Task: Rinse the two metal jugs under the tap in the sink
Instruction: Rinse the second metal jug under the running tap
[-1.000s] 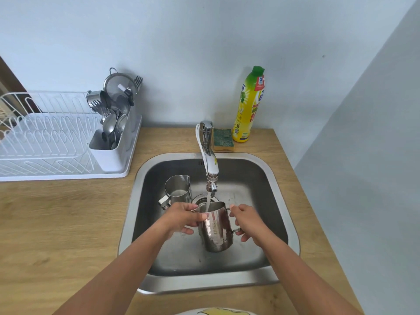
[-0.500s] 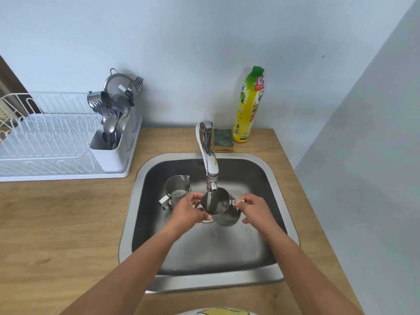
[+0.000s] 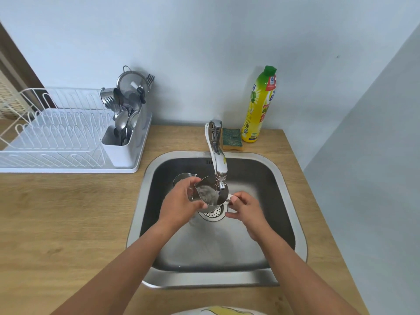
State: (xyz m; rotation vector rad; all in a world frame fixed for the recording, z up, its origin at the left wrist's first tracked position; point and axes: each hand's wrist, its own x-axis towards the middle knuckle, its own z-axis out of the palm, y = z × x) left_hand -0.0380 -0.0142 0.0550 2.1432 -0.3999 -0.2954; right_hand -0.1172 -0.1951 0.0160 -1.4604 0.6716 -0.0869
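Note:
One metal jug [image 3: 209,192] is tipped with its mouth towards me, right under the tap spout [image 3: 220,171], and water swirls inside it. My left hand [image 3: 181,203] grips its left side and rim. My right hand [image 3: 244,208] holds the handle on its right. A second metal jug [image 3: 181,177] stands on the sink floor behind my left hand, mostly hidden. The steel sink [image 3: 281,178] has its drain strainer [image 3: 214,213] just below the held jug.
A white dish rack [image 3: 56,142] with a cutlery holder [image 3: 127,133] full of utensils stands on the wooden counter at left. Behind the tap lie a green-yellow sponge [image 3: 231,138] and a yellow detergent bottle [image 3: 260,105]. A wall rises at right.
The held jug went from upright and low in the basin up to the spout and tipped its mouth towards me. Both hands rose with it and moved away from me.

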